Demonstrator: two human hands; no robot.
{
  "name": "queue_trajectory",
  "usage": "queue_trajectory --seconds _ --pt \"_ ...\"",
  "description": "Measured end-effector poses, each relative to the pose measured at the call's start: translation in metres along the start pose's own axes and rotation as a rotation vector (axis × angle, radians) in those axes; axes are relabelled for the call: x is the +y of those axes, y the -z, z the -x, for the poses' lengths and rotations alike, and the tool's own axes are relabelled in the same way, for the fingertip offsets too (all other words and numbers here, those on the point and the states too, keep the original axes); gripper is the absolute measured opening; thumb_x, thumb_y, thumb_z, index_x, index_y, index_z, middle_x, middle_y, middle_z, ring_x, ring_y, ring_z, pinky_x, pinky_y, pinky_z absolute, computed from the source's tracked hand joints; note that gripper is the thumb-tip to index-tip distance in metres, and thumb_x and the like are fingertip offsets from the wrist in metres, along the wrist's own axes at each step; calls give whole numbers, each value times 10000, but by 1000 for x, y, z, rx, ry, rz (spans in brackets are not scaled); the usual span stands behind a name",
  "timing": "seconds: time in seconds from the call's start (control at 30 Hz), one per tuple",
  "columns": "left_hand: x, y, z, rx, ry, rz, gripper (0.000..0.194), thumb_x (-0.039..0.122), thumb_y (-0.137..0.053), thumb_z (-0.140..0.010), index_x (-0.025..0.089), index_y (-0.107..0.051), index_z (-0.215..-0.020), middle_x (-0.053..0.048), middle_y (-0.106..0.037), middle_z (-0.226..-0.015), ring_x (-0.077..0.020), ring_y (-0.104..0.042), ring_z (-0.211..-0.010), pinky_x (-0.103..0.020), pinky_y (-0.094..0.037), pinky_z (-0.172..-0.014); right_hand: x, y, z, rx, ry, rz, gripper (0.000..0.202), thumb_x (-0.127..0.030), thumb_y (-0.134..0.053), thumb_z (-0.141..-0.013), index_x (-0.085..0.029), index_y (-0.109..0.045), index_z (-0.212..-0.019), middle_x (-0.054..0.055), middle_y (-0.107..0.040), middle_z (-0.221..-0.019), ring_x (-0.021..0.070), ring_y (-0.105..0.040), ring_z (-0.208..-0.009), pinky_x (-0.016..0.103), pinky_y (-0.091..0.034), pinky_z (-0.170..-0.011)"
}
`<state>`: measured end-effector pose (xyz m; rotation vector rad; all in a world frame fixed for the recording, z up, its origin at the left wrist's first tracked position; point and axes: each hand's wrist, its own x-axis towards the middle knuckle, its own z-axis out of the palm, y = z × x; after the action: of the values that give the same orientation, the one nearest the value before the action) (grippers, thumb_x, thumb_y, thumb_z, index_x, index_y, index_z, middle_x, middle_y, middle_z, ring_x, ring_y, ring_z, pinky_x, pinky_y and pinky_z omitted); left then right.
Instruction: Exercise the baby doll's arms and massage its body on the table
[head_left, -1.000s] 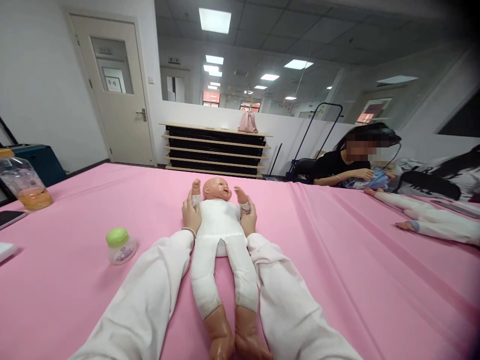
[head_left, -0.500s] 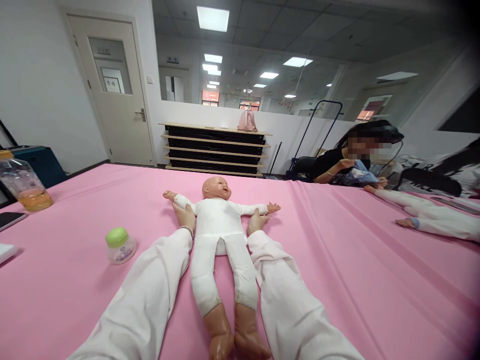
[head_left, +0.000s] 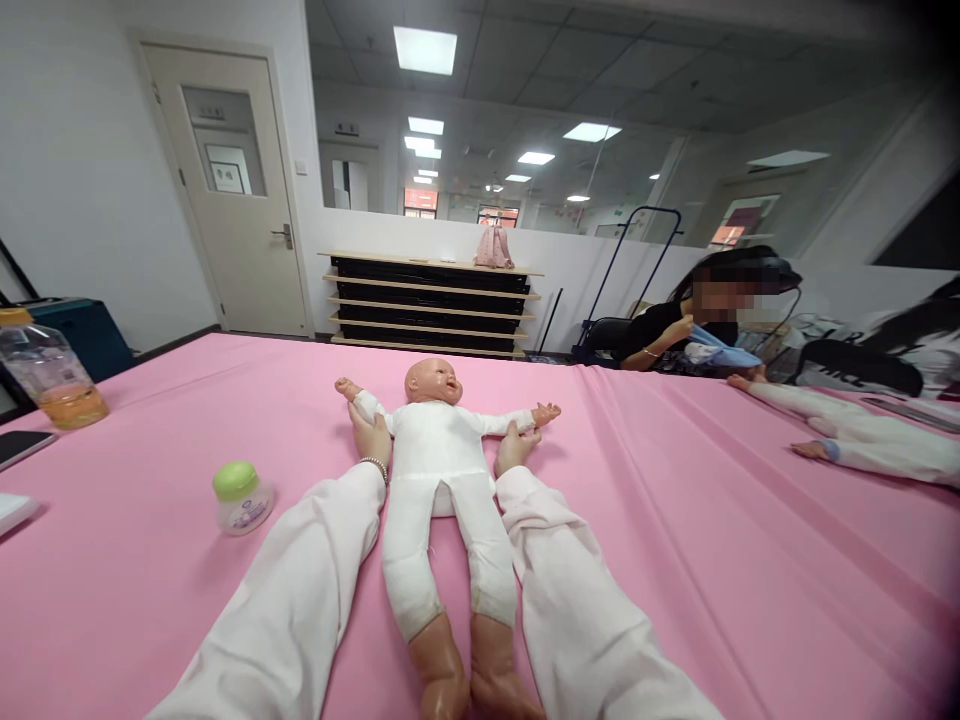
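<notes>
A baby doll in a white suit lies face up along the middle of the pink-covered worktop, its arms spread wide and its bare feet nearest the camera. The left hand, with a bead bracelet at the wrist, is closed around the doll's arm on that side, and the right hand is closed around the other arm. A small green-capped jar stands well apart to the left, and another person sits at the far right edge.
</notes>
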<state>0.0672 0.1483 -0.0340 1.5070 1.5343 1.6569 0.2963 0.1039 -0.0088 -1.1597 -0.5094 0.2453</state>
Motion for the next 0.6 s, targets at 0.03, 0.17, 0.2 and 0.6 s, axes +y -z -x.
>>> queue_trajectory --seconds 0.03,0.17,0.2,0.6 --pt "6 2 2 56 72 12 680 248 -358 -865 156 29 -1416 -155 -258 -1440 -286 -364 -1269 -460 -354 -985 0 0 0 -7 -39 -2 600 -312 -469 -730 -156 -259 -1270 150 -361 -1354 184 -416 -1220 337 -393 -975" --pt "27 7 6 101 157 72 632 229 -436 -816 194 -187 -1395 -104 -317 -1423 -273 -333 -1289 -434 -300 -1036 2 1 -2 -51 -35 19 659 -366 -489 -725 -160 -235 -1297 154 -386 -1329 198 -460 -1172 350 -411 -947" --pt "29 8 7 99 161 82 628 226 -437 -812 197 -198 -1392 -100 -318 -1423 -272 -334 -1288 -429 -299 -1036 2 1 -2 -74 8 27 655 -376 -486 -731 -165 -239 -1300 149 -390 -1326 196 -455 -1174 350 -403 -953" --pt "38 4 11 111 -96 -80 604 164 -418 -806 221 -263 -1388 -113 -512 -1194 -259 -480 -1122 -403 -394 -944 -17 -4 7 -633 573 260 444 -194 -407 -795 -230 -490 -1230 87 -419 -1281 186 -415 -1191 381 -367 -986"
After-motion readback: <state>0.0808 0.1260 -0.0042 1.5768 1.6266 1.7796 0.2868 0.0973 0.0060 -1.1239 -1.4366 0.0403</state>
